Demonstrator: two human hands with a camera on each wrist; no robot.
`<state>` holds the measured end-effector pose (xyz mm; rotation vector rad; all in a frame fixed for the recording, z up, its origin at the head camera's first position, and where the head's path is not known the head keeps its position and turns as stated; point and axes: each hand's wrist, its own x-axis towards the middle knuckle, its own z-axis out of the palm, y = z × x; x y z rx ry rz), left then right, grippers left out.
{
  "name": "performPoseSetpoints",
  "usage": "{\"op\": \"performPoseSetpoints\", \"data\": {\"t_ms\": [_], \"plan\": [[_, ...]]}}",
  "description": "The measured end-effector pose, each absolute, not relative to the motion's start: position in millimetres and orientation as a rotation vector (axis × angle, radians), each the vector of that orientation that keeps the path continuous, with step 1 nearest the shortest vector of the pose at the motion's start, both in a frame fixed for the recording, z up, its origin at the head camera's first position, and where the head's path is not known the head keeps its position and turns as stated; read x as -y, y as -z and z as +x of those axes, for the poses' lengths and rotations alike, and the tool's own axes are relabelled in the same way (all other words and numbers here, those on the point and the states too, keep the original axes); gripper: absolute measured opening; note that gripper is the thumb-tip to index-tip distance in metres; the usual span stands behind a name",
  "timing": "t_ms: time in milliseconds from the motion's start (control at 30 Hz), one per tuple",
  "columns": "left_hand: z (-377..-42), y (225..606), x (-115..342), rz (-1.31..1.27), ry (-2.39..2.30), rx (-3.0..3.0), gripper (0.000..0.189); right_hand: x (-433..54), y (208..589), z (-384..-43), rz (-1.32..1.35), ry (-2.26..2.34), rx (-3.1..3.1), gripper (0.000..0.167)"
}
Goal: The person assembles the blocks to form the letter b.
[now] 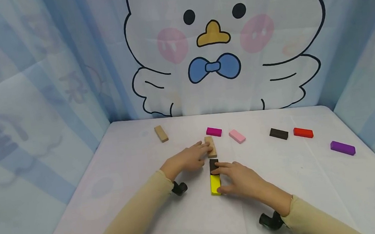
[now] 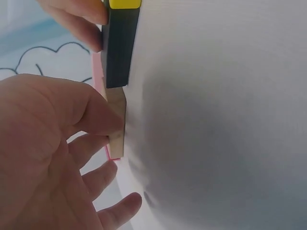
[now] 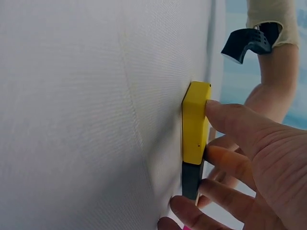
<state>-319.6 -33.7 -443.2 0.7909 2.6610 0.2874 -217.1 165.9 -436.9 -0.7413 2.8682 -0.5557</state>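
A black block (image 1: 214, 163) and a yellow block (image 1: 215, 185) lie end to end on the white table. My right hand (image 1: 242, 179) rests along their right side, fingers at the black block and thumb touching the yellow one (image 3: 195, 124). Just beyond them, a bare wooden block (image 1: 212, 150) lies in nearly the same line, with a small gap to the black block. My left hand (image 1: 189, 158) pinches this wooden block between thumb and finger. In the left wrist view, the thumb covers part of the wooden block (image 2: 116, 143), and the remaining fingers spread loosely.
Behind stand a magenta block (image 1: 214, 131) and a pink block (image 1: 237, 136). Another wooden block (image 1: 161, 134) lies back left. Black (image 1: 278, 133), red (image 1: 303, 133) and purple (image 1: 342, 148) blocks lie to the right. A printed curtain (image 1: 219, 91) borders the table's far edge.
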Motion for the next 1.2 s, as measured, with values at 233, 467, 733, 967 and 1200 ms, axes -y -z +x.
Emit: {"op": "performPoseSetpoints", "data": {"t_ms": [233, 467, 733, 967, 1200], "plan": [[-313.7, 445.1, 36.1, 0.837, -0.276, -2.658, 0.058, -164.5, 436.3, -217.5, -0.744, 0.566, -2.854, 0.053], [-309.3, 443.5, 39.4, 0.864, -0.26, -2.655, 0.058, -164.5, 436.0, -218.3, -0.747, 0.579, -2.846, 0.053], [-306.4, 443.0, 39.6, 0.873, -0.265, -2.652, 0.058, -164.6, 436.0, -217.0, -0.74, 0.589, -2.847, 0.053], [-305.6, 444.8, 38.9, 0.881, -0.278, -2.66, 0.058, -165.1, 435.1, -216.3, -0.735, 0.6, -2.841, 0.053], [-303.8, 444.5, 37.2, 0.884, -0.281, -2.666, 0.057, -165.8, 435.4, -216.5, -0.721, 0.596, -2.839, 0.053]]}}
